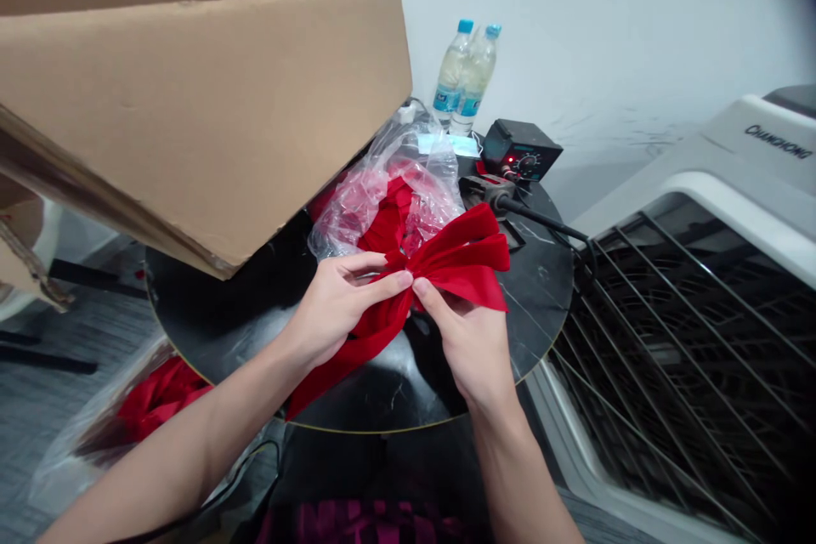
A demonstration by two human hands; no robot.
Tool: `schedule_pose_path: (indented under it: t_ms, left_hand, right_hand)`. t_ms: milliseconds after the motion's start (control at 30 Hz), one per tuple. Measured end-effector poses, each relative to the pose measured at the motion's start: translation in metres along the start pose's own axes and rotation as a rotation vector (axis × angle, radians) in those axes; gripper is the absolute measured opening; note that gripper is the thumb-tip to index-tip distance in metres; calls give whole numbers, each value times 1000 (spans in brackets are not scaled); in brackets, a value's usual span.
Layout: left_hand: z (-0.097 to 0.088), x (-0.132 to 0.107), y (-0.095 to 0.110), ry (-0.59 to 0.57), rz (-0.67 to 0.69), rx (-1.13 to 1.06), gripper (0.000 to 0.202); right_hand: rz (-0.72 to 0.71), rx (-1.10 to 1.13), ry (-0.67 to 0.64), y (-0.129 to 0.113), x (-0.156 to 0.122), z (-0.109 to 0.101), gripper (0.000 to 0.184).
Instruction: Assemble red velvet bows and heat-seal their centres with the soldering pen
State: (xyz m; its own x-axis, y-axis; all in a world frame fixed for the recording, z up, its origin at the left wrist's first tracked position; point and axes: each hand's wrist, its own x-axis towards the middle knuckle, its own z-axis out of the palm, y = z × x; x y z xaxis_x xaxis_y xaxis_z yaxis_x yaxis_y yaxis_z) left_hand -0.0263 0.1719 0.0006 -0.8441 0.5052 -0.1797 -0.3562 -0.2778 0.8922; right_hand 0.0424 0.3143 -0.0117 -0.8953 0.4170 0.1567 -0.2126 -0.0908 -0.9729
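Both hands pinch a bunch of red ribbon loops [468, 259] above a round black table [548, 289]. My left hand [341, 306] is closed on the gathered middle of the ribbon, thumb and fingers wrapped round it. My right hand [465, 336] grips the same pinch point from the right, thumb meeting the left fingertips. The loops fan out to the upper right. A long red tail [337, 365] hangs down to the lower left.
A clear plastic bag of red ribbon [388, 195] lies behind the hands. A large cardboard box [191, 93] overhangs the table's left. Two water bottles [465, 76], a black control unit [519, 149] and its cable stand at the back. A white air cooler [701, 289] fills the right. Another bag of red ribbon [153, 399] sits on the floor.
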Motion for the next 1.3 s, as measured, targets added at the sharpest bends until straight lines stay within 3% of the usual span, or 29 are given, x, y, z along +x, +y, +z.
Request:
schedule_pose_path:
  t_ms: [267,633,733,833,967,1133,1300]
  left_hand:
    - [-1,4,-2,83,119,84,27]
    - [-3,-6,-2,219,485,461,21]
    - [-6,-8,2,163,562,520,16]
    - [-11,-10,11,20,597,635,19]
    - [-19,-9,23,-111,447,660,14]
    - [-24,-5,21,-97,127,374,10]
    - [-23,-3,15,-109,51,229,26]
  right_hand:
    - [53,2,-105,4,2,-3,18]
    - [56,73,-56,7,5,8,18]
    - [68,94,-76,5,6,7,19]
    - [67,78,-106,3,6,2,18]
    - [66,-15,-200,-4,7,-8,25]
    - [98,-125,-305,-18,7,-15,24]
    - [48,-222,-359,-23,9,-20,21]
